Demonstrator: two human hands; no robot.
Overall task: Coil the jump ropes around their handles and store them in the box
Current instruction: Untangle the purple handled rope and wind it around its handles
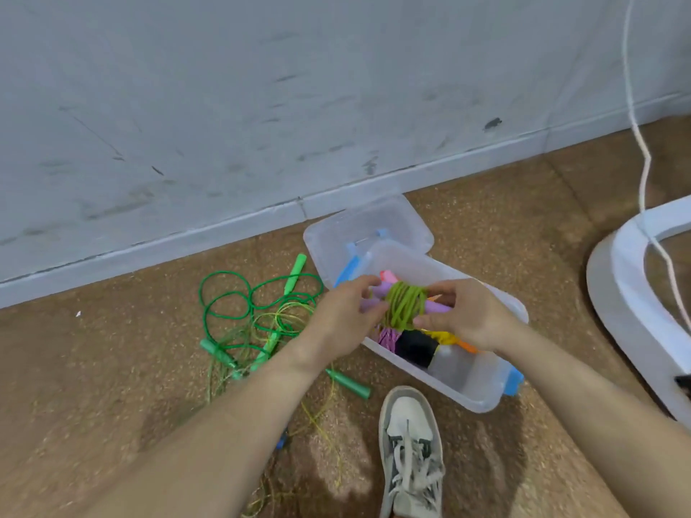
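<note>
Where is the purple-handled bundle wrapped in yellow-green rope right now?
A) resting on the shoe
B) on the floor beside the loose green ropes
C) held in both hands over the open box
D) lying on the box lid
C: the left hand and right hand grip the purple-handled bundle by its ends above the clear box.

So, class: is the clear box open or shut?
Open: the box stands uncovered, its lid behind it, coiled ropes visible inside.

Both my bare forearms reach forward and converge. My left hand (342,319) and right hand (467,315) each pinch one end of the purple-handled jump rope wound in green cord (405,304), fingers curled.
</note>
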